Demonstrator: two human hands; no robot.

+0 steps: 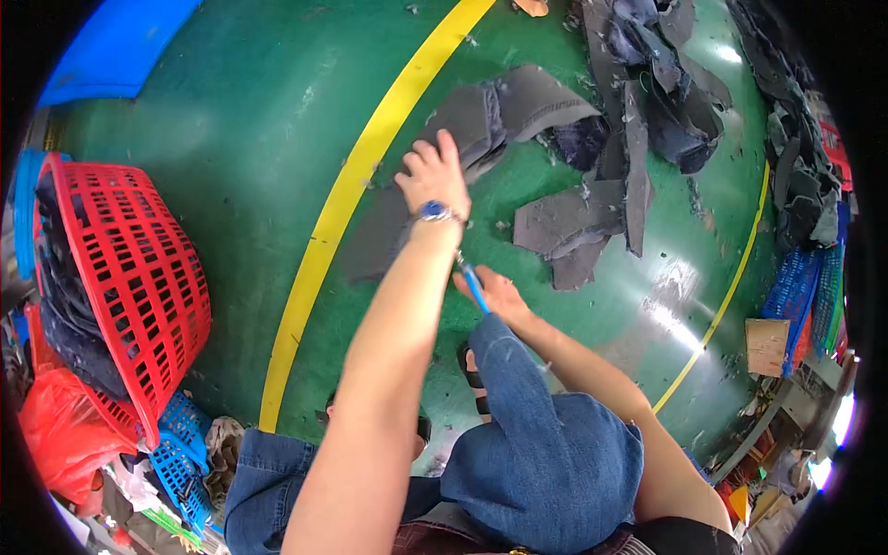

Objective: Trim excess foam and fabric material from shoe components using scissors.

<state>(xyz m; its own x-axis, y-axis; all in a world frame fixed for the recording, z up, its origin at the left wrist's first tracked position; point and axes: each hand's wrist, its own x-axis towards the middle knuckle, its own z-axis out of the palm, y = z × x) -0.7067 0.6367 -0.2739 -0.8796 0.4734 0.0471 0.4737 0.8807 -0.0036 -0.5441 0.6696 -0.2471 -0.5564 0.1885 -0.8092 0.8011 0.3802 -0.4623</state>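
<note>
My left hand (pixel 435 176), with a watch (pixel 433 211) on its wrist, reaches over a dark grey piece of padded cloth (pixel 467 111). Its fingers are spread and touch or hover just above the cloth; I cannot tell which. The cloth stretches from beneath my wrist toward the far right, its near end smeared by motion. Closer to me, my right hand (pixel 499 294) is closed around a slim blue-handled tool (pixel 474 285). A short metal part shows at the tool's far end, beside my left forearm; its exact kind is not clear.
More dark grey cloth pieces (pixel 569 217) lie on the green floor to the right, with a heap (pixel 680 120) beyond. A red plastic basket (pixel 139 268) holding dark cloth stands at left, above a blue basket (pixel 183 453). A yellow line (pixel 319 240) crosses the floor. My denim-covered knee (pixel 555 453) is close by.
</note>
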